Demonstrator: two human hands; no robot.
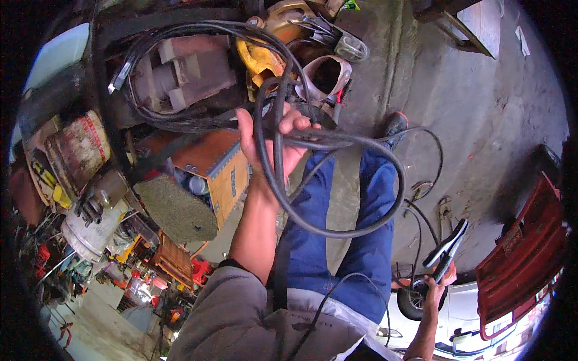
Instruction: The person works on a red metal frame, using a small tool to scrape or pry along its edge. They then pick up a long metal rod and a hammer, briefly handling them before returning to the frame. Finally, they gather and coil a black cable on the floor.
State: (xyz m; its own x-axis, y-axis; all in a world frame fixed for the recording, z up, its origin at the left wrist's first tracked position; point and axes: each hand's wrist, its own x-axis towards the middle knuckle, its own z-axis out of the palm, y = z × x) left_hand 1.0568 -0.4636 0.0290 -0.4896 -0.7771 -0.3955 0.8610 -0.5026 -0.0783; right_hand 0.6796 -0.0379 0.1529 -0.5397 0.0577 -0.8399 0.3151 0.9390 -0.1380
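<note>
My left hand (288, 141) is curled around several loops of thick black cable (337, 231), thumb raised. One big loop hangs over the wrist and in front of my legs; other loops lie to the far left over a boxy metal piece. A silvery metal end (120, 77) shows at the left of those loops. Out to the lower right, my right hand (435, 287) grips what looks like a long black and silver clamp (447, 246), its two arms slightly apart. A black cable runs near it; whether it joins the clamp I cannot tell.
Ahead lie a grey vise-like block (186, 72), a yellow casing (262, 60) and a white-rimmed round piece (325, 77). A wooden box (226, 180) stands left, beside a white bucket (90, 228) and cluttered tools. A red metal panel (521, 253) and a wheel (415, 301) are at right.
</note>
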